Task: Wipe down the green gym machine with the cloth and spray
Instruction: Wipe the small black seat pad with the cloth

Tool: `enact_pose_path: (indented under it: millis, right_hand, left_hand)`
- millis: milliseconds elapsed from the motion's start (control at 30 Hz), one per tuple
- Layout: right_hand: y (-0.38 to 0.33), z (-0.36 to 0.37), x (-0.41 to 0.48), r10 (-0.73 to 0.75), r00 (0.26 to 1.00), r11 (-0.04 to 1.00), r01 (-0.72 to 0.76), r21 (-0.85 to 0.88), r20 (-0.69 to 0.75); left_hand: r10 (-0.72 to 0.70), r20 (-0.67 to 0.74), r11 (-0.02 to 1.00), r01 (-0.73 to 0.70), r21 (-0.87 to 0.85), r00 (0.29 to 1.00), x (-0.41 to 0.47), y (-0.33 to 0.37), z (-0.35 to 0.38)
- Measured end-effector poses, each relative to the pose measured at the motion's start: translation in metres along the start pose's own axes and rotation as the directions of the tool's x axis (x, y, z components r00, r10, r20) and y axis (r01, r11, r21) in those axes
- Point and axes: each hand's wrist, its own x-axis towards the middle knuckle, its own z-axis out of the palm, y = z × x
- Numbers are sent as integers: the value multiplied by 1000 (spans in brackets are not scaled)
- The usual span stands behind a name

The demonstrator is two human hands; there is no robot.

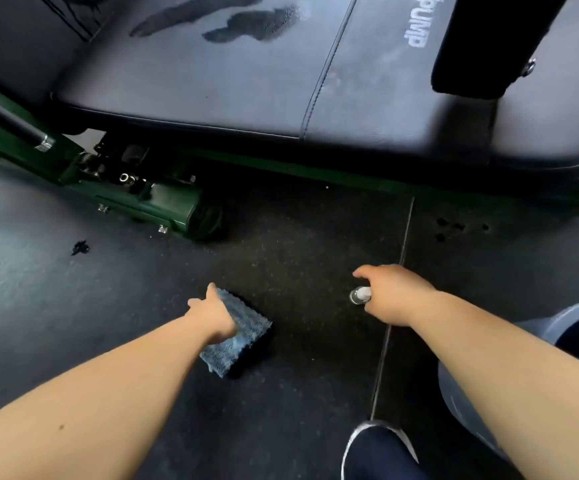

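My left hand grips a folded blue cloth low over the dark rubber floor. My right hand holds a small spray bottle, whose white top points left, with the forefinger stretched over it. The green gym machine's frame runs across the floor ahead of both hands. Its black padded seat fills the top of the view and bears dark wet streaks near the far edge.
A second black pad juts in at the top right. My dark shoe and grey trouser leg are at the lower right. A floor seam runs past my right hand. Small dark spots mark the floor.
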Motion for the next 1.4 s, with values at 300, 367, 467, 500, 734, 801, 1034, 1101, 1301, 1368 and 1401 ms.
enact_pose_path:
  millis: [300, 367, 467, 500, 734, 801, 1034, 1101, 1301, 1368, 1401]
  right_hand:
    - [7, 25, 24, 30, 999, 993, -34, 115, 30]
    - [7, 22, 26, 40, 999, 992, -40, 116, -2]
    - [5, 16, 26, 6, 1000, 985, -3, 172, -19]
    - [3, 12, 25, -13, 1000, 980, 16, 200, -19]
    - [-40, -63, -56, -44, 990, 715, 127, 688, -137]
    - [-55, -105, -111, -5, 989, 547, 124, 828, -145]
    - [-102, -250, -306, 48, 997, 18, 61, 998, -62]
    - [-113, -275, -344, 64, 997, -71, 37, 997, -33]
    - [-140, -361, -493, -11, 995, -301, 92, 949, -100]
    - [-137, -378, -529, -63, 988, -304, 113, 946, -139]
    - [-134, -384, -539, -88, 987, -289, 106, 951, -136]
  left_hand:
    - [-48, -146, 983, 73, 171, 988, 26, -16, 4]
    - [-61, -186, 979, 95, 182, 981, 27, -18, 3]
    - [5, -198, 996, 14, 90, 980, 32, -16, 3]
    - [34, -182, 999, -27, 39, 983, 30, -13, 2]
    - [212, -178, 909, -261, -324, 961, -86, 2, -78]
    - [229, -192, 857, -291, -426, 954, -148, -6, -118]
    - [214, -216, 513, -297, -805, 953, -377, -28, -246]
    - [265, -234, 444, -334, -831, 935, -425, -33, -267]
    - [438, -357, 440, -543, -715, 825, -578, -57, -343]
    - [480, -357, 475, -579, -662, 801, -617, -54, -355]
    - [498, -352, 485, -590, -645, 793, -631, -49, -358]
